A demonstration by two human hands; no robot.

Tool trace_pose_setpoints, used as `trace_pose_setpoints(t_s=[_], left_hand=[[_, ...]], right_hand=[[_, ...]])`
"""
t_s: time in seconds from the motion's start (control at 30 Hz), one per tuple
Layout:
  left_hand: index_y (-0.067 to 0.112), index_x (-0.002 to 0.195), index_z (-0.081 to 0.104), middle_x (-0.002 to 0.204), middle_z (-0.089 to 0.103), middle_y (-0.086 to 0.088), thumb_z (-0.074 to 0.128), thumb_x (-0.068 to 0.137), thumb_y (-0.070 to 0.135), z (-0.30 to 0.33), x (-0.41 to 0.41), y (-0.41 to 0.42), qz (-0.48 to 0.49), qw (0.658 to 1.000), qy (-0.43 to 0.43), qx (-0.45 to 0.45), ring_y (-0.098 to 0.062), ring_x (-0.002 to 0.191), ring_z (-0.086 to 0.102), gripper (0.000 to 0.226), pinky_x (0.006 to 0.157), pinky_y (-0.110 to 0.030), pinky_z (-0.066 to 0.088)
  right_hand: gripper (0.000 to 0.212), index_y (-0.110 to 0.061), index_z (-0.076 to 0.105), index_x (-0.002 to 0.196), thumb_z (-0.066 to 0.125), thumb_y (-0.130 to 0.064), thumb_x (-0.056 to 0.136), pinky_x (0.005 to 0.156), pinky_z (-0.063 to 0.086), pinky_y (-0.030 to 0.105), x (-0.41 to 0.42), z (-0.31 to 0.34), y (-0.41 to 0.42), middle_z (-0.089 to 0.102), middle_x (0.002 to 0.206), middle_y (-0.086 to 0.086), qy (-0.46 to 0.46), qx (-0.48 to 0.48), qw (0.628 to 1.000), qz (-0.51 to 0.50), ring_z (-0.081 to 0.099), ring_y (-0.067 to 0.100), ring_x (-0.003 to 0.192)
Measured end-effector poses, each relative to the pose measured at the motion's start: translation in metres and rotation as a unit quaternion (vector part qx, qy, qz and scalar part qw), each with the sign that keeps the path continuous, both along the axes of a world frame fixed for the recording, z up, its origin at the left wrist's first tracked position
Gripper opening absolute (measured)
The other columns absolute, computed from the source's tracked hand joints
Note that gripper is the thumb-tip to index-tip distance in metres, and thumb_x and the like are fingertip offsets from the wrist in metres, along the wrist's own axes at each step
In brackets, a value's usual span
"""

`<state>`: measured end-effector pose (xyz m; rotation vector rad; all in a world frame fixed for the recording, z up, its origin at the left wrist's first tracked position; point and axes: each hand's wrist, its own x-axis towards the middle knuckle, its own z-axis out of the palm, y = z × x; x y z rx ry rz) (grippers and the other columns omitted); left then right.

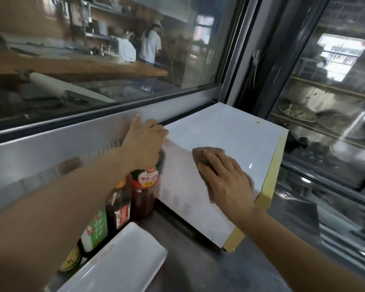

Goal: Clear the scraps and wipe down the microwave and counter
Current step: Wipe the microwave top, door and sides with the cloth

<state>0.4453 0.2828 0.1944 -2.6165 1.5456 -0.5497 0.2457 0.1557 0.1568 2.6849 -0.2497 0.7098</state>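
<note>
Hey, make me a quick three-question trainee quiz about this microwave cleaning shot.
1. True or false: the right hand presses a brown cloth flat on top of the microwave.
2. What does the left hand touch? A) the white tray B) the microwave's back left edge C) a bottle cap
3. Fill in: the sauce bottles stand to the ___ of the microwave.

Key: 1 true; 2 B; 3 left
</note>
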Motion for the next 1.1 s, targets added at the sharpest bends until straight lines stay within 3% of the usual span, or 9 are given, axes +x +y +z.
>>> trace_pose_setpoints(t_s=[0.2, 0.27, 0.43, 0.63, 0.77, 0.97, 1.1], left_hand=[[0.024, 0.132, 0.046, 0.135, 0.048, 0.0, 0.059, 0.083, 0.037, -0.005, 0.014, 0.0, -0.026, 0.999, 0.018, -0.01, -0.019, 0.129, 0.037, 0.052, 0.113, -0.045, 0.017], [0.024, 0.13, 0.047, 0.134, 0.048, 0.0, 0.059, 0.083, 0.035, -0.003, 0.012, -0.003, -0.028, 0.999, 0.016, -0.022, -0.019, 0.128, 0.038, 0.05, 0.111, -0.044, 0.02], [0.024, 0.129, 0.049, 0.135, 0.049, 0.002, 0.06, 0.081, 0.029, -0.004, 0.011, -0.006, -0.04, 0.998, 0.03, -0.034, -0.018, 0.127, 0.04, 0.049, 0.11, -0.044, 0.024], [0.026, 0.13, 0.051, 0.126, 0.055, 0.005, 0.072, 0.075, 0.031, -0.012, 0.022, -0.001, -0.061, 0.981, 0.145, -0.11, -0.017, 0.112, 0.053, 0.059, 0.093, -0.034, 0.047], [0.026, 0.131, 0.049, 0.125, 0.052, 0.005, 0.076, 0.07, 0.031, -0.021, 0.029, 0.0, -0.074, 0.975, 0.163, -0.135, -0.016, 0.113, 0.05, 0.067, 0.092, -0.031, 0.043], [0.024, 0.134, 0.045, 0.126, 0.049, 0.002, 0.08, 0.066, 0.035, -0.018, 0.031, 0.001, -0.088, 0.976, 0.164, -0.111, -0.018, 0.113, 0.048, 0.078, 0.094, -0.036, 0.046], [0.028, 0.138, 0.039, 0.133, 0.041, 0.005, 0.081, 0.063, 0.038, -0.016, 0.03, 0.003, -0.079, 0.981, 0.156, -0.079, -0.017, 0.12, 0.044, 0.087, 0.096, -0.036, 0.044]], right_hand=[[0.058, -0.012, 0.063, 0.118, 0.077, -0.008, 0.062, 0.101, 0.04, 0.047, 0.039, 0.005, 0.008, 0.052, 0.137, 0.015, 0.049, -0.011, 0.999, -0.015, 0.052, 0.035, 0.121], [0.063, -0.014, 0.061, 0.124, 0.079, -0.012, 0.063, 0.105, 0.036, 0.051, 0.023, 0.003, 0.004, 0.048, 0.142, 0.012, 0.06, -0.018, 0.998, -0.028, 0.048, 0.034, 0.127], [0.051, -0.011, 0.066, 0.117, 0.074, -0.006, 0.067, 0.101, 0.039, 0.051, -0.033, -0.011, -0.011, 0.052, 0.137, 0.012, 0.004, -0.093, 0.995, -0.03, 0.053, 0.034, 0.122], [0.048, -0.01, 0.063, 0.122, 0.04, -0.015, 0.08, 0.11, 0.016, 0.045, 0.012, -0.009, -0.003, 0.052, 0.138, 0.01, 0.027, -0.145, 0.989, -0.001, 0.047, 0.035, 0.128], [0.056, -0.014, 0.064, 0.123, 0.062, -0.023, 0.067, 0.114, 0.018, 0.046, 0.049, -0.002, 0.002, 0.054, 0.136, 0.007, 0.062, -0.175, 0.983, -0.002, 0.049, 0.031, 0.127], [0.059, -0.013, 0.047, 0.137, 0.035, -0.022, 0.081, 0.115, 0.02, 0.049, 0.072, -0.017, 0.002, 0.041, 0.147, 0.006, 0.106, -0.207, 0.973, 0.001, 0.03, 0.028, 0.14], [0.056, -0.013, 0.037, 0.144, 0.04, -0.025, 0.089, 0.115, -0.007, 0.048, 0.063, -0.048, -0.001, 0.023, 0.156, 0.005, 0.21, -0.23, 0.95, 0.02, 0.004, 0.028, 0.145]])
